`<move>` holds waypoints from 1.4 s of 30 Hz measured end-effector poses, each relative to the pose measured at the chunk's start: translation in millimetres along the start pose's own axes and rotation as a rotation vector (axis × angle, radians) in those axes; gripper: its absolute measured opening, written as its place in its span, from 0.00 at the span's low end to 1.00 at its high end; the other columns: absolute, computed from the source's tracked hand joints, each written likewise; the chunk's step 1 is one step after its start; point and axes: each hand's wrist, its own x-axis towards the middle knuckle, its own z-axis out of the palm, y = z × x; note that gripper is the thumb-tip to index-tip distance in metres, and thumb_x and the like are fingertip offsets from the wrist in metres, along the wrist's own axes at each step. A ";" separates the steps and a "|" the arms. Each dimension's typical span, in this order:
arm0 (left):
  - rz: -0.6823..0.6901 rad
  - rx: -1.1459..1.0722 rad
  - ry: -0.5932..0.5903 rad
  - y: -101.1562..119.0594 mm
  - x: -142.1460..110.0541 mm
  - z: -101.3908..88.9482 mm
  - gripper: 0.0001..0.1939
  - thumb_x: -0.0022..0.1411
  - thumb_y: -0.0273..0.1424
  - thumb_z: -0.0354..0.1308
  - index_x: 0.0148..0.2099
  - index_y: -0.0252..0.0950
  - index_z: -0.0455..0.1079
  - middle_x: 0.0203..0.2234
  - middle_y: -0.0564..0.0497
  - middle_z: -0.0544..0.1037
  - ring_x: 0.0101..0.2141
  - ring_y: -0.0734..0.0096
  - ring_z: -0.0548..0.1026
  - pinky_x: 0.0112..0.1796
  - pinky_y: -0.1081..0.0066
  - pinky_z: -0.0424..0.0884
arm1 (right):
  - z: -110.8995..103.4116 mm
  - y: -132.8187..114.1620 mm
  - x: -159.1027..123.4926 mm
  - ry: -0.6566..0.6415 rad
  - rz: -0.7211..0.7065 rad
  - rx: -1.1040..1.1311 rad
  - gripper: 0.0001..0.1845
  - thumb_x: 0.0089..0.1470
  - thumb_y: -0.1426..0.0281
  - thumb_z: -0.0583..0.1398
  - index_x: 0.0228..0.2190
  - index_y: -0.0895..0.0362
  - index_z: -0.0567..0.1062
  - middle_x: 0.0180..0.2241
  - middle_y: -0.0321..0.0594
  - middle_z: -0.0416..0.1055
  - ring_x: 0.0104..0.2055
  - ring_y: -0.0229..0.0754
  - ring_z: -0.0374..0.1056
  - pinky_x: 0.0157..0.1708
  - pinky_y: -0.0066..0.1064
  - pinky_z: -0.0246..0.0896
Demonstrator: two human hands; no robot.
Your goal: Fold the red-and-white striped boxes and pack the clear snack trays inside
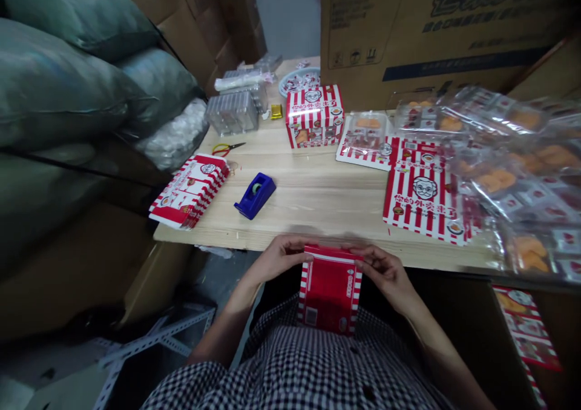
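Just off the front edge of the wooden table (313, 198), my left hand (281, 257) and my right hand (385, 271) grip the upper corners of a red-and-white striped paper carton (330, 290). Its plain red side faces me, and it hangs over my lap. A flat printed carton (424, 201) lies on the table ahead of my right hand. Farther away stands a folded striped box (314, 116). A stack of flat cartons (189, 191) lies left of my left hand, near a blue tape dispenser (255, 195).
Orange-and-red scissors (227, 148), clear plastic trays (231, 112) and a plate of small packets (297, 81) sit on the table. Plastic bags of orange items (512, 174) spill over the right side. Large sacks (68, 77) rise at left, and cardboard boxes (436, 28) stand behind.
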 end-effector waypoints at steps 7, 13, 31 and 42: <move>0.117 0.029 0.116 9.0 -4.6 -8.0 0.19 0.61 0.36 0.67 0.53 0.35 0.77 0.47 0.42 0.82 0.47 0.59 0.80 0.51 0.61 0.73 | 26.5 -14.5 14.4 -0.066 -0.239 -0.284 0.11 0.62 0.62 0.63 0.44 0.47 0.82 0.52 0.42 0.78 0.57 0.50 0.71 0.58 0.48 0.65; 0.190 0.358 0.860 23.6 -8.0 -99.5 0.19 0.57 0.36 0.67 0.50 0.38 0.75 0.53 0.44 0.76 0.56 0.58 0.70 0.55 0.63 0.66 | 32.4 -39.7 25.6 0.139 -0.544 -0.426 0.14 0.63 0.70 0.61 0.49 0.44 0.80 0.56 0.39 0.74 0.58 0.48 0.70 0.59 0.44 0.64; 0.118 -0.154 0.778 -10.5 -16.2 -164.8 0.20 0.47 0.42 0.71 0.36 0.30 0.78 0.54 0.35 0.76 0.44 0.59 0.78 0.42 0.63 0.76 | 24.8 -41.0 42.0 0.260 -0.349 -0.274 0.14 0.56 0.62 0.67 0.44 0.53 0.82 0.52 0.45 0.77 0.57 0.53 0.72 0.60 0.46 0.66; 0.257 -0.069 1.109 -59.4 -13.0 -147.4 0.20 0.45 0.44 0.71 0.25 0.32 0.72 0.45 0.37 0.81 0.43 0.59 0.78 0.47 0.62 0.73 | 46.5 -85.0 31.8 0.513 -0.603 -0.269 0.12 0.56 0.66 0.67 0.43 0.54 0.82 0.49 0.44 0.80 0.53 0.50 0.75 0.57 0.46 0.69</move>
